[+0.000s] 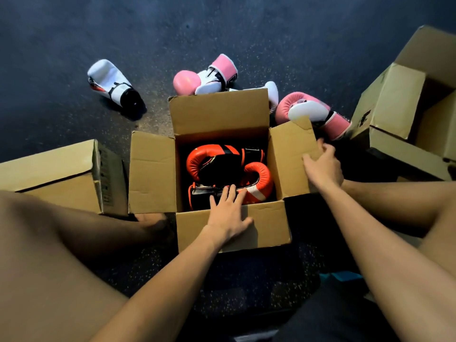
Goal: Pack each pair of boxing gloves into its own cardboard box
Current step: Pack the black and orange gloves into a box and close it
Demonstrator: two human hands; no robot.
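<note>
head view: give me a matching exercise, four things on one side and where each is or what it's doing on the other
1 orange gloves
2 black-cuffed white glove
3 right hand
4 left hand

a lying on the floor, left of the box
b holding the right flap
c inside the open box
d laid flat over the near flap

Pairs: 1-c, 2-a, 3-b, 4-d

floor [222, 25]: dark, speckled | teal item [341, 276]: lower right, partly hidden
</note>
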